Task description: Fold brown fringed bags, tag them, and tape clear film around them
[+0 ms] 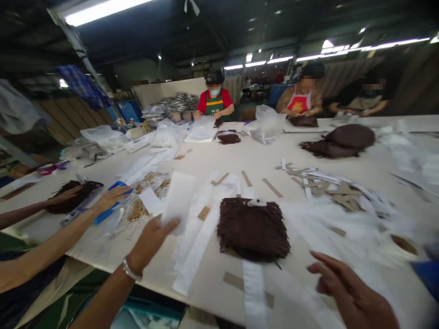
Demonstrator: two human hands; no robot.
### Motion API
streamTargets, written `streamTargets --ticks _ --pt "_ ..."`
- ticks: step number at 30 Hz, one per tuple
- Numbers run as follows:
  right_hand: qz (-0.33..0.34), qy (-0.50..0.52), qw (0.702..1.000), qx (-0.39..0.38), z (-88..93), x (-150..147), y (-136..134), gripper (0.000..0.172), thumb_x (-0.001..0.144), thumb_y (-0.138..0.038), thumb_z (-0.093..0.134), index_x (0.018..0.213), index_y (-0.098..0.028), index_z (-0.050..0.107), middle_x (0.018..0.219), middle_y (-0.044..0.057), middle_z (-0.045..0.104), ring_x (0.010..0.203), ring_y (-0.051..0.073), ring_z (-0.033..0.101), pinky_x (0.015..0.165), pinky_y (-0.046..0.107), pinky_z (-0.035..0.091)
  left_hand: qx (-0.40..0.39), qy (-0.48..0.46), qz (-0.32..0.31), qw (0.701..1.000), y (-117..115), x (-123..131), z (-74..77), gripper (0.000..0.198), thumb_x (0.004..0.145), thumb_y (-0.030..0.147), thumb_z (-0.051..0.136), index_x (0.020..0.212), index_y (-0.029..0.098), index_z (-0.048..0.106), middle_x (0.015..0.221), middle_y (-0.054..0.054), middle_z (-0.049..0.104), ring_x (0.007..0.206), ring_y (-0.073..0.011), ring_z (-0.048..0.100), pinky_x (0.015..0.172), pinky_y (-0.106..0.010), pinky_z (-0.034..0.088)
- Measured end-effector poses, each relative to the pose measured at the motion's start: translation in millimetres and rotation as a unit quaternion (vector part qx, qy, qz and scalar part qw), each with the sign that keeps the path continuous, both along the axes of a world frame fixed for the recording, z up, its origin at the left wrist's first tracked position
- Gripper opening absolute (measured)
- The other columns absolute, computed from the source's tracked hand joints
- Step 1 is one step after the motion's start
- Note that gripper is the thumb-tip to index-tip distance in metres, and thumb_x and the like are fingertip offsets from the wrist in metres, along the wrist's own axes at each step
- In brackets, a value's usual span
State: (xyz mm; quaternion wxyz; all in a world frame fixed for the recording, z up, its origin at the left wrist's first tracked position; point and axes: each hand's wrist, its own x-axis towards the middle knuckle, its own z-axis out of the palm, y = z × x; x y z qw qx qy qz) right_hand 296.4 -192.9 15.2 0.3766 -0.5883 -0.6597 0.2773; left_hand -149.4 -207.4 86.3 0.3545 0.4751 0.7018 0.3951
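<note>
A folded white sheet, thin and slightly see-through, is pinched between the thumb and fingers of my left hand, which wears a bracelet. It stands up over the table, left of a dark brown fringed bag. The bag lies flat with metal rings and a whitish piece at its top edge, and neither hand touches it. To the bag's lower right, my right hand hangs over the table, fingers apart and holding nothing; it is somewhat blurred. White strips run under and around the bag.
At left, a co-worker's arms reach over another brown bag and a blue item. Grey-brown and white strips are heaped at right, near a tape roll. More brown bags lie farther back, where several people work.
</note>
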Motion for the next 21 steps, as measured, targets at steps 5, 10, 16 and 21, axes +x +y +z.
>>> streamTargets --ticks 5,10,16,21 --pt "0.130 0.205 0.946 -0.216 6.2 -94.6 -59.4 0.051 0.083 -0.060 0.054 0.100 -0.013 0.063 0.072 0.006 0.065 0.058 0.015 0.057 0.053 0.025 0.046 -0.050 -0.124 -0.378 0.916 -37.4 142.8 -12.5 0.040 0.086 0.049 0.057 0.094 0.013 0.070 0.088 -0.004 0.070 0.077 -0.0184 0.063 0.072 -0.026 0.048" --pt "0.068 0.290 0.914 -0.276 -43.8 -90.5 -91.3 0.048 0.079 -0.062 0.057 0.069 -0.015 0.054 0.052 0.001 0.055 0.051 0.012 0.051 0.052 0.025 0.040 -0.027 0.061 -0.407 0.911 -31.7 150.7 -27.7 0.035 0.089 0.048 0.053 0.087 0.016 0.068 0.080 -0.001 0.068 0.074 -0.0157 0.061 0.068 -0.023 0.046" --pt "0.130 0.430 0.794 -0.409 -81.3 -106.2 -78.1 0.046 0.072 -0.053 0.068 0.091 -0.013 0.057 0.051 -0.003 0.056 0.038 0.007 0.044 0.039 0.018 0.036 0.196 0.356 -0.303 0.862 17.0 147.6 -58.4 0.032 0.092 0.034 0.050 0.119 0.017 0.056 0.122 -0.011 0.059 0.115 -0.0234 0.052 0.099 -0.039 0.041" --pt "0.025 0.518 0.754 -0.404 -86.7 -145.4 -48.8 0.044 0.066 -0.044 0.077 0.090 -0.014 0.056 0.058 -0.002 0.061 0.043 0.006 0.051 0.043 0.017 0.045 0.195 0.468 -0.319 0.801 57.1 159.1 -101.6 0.044 0.086 0.032 0.060 0.125 0.015 0.055 0.132 -0.015 0.054 0.124 -0.0308 0.047 0.102 -0.049 0.039"
